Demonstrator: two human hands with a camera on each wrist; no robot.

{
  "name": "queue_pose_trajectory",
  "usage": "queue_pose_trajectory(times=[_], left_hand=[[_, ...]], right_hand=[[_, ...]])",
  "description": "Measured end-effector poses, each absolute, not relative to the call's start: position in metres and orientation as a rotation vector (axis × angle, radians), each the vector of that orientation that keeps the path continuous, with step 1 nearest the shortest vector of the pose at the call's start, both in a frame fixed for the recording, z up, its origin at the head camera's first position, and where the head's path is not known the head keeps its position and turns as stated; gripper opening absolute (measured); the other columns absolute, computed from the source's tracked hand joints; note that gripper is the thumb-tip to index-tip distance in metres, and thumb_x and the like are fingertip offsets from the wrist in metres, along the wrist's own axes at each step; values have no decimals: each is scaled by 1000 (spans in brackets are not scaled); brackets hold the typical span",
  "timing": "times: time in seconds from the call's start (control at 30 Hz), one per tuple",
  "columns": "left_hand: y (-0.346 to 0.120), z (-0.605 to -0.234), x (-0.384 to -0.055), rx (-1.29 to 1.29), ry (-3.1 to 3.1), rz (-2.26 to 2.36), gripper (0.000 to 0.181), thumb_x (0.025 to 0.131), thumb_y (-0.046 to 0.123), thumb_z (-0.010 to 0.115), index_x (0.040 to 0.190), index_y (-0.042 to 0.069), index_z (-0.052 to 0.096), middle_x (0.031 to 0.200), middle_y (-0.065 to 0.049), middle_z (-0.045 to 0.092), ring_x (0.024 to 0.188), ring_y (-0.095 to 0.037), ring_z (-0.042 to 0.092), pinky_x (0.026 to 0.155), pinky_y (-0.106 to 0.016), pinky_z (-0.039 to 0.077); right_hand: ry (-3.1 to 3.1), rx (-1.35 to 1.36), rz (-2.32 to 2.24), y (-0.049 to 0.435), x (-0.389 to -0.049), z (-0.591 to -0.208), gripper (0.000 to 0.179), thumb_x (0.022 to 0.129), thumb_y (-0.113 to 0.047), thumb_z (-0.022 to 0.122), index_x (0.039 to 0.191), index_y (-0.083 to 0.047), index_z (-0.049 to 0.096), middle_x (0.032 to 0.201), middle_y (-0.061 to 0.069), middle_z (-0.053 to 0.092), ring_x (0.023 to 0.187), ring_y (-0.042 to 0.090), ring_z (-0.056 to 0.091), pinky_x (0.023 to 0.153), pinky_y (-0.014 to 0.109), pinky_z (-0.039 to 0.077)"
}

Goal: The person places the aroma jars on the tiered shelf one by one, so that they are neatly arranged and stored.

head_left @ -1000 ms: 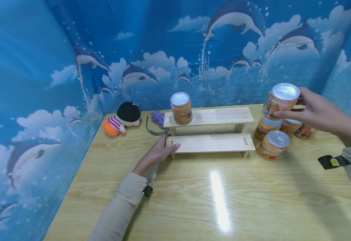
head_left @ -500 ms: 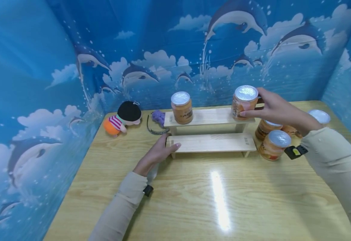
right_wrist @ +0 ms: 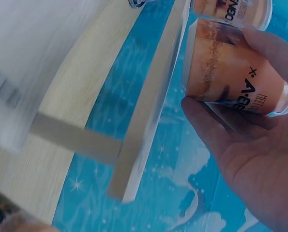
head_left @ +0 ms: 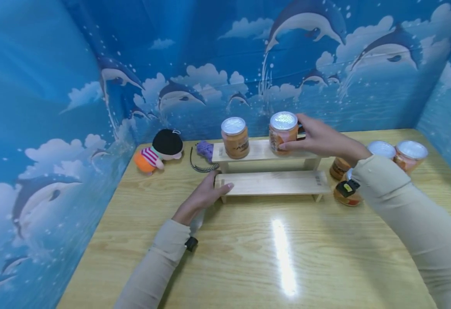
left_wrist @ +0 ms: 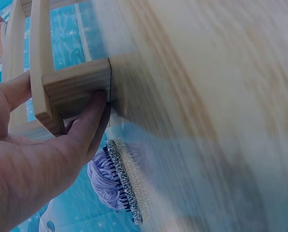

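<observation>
Orange printed jar (head_left: 278,134), silvery lid uppermost, is held in the right hand (head_left: 320,137), pinched between thumb and fingers; it is at the upper board (head_left: 260,148), just left of the palm, though from these angles I cannot be sure whether its base touches the wood. Another jar (head_left: 237,145) stands upright on that board, farther left of the same hand. Judging by its look, the held jar should be stiff-walled and fairly light; the smooth, glossy side could slide under a loose hold, and a hard squeeze might dent it. The place to take it is round the middle of the body, below the lid, much as the hand does here. Nearer the wearer and left of the right hand, the left hand (head_left: 202,193) grips the left end of the lower board (head_left: 269,183), thumb on top. More jars (head_left: 409,156) stand right of the right hand.
</observation>
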State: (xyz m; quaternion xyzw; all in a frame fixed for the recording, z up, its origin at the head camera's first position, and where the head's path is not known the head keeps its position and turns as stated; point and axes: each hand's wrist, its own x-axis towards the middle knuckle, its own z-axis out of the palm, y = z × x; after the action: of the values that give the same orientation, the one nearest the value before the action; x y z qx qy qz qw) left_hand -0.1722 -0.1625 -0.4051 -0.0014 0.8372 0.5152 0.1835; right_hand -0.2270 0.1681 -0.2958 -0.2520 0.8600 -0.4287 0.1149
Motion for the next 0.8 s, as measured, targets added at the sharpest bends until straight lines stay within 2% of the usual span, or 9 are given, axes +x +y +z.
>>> queue_pose_trajectory(times=[0.8], left_hand=[[-161,-405,-173,-22,2352,1453,74,101,30,66,159,10,25,145,-16,48,129,-31,52,110,-48,42]], right_hand=[[2538,-695,-1246,135,-236,-306,78,93,-26,77,151,-1,33,141,20,50,126,36,51,99,56,48]])
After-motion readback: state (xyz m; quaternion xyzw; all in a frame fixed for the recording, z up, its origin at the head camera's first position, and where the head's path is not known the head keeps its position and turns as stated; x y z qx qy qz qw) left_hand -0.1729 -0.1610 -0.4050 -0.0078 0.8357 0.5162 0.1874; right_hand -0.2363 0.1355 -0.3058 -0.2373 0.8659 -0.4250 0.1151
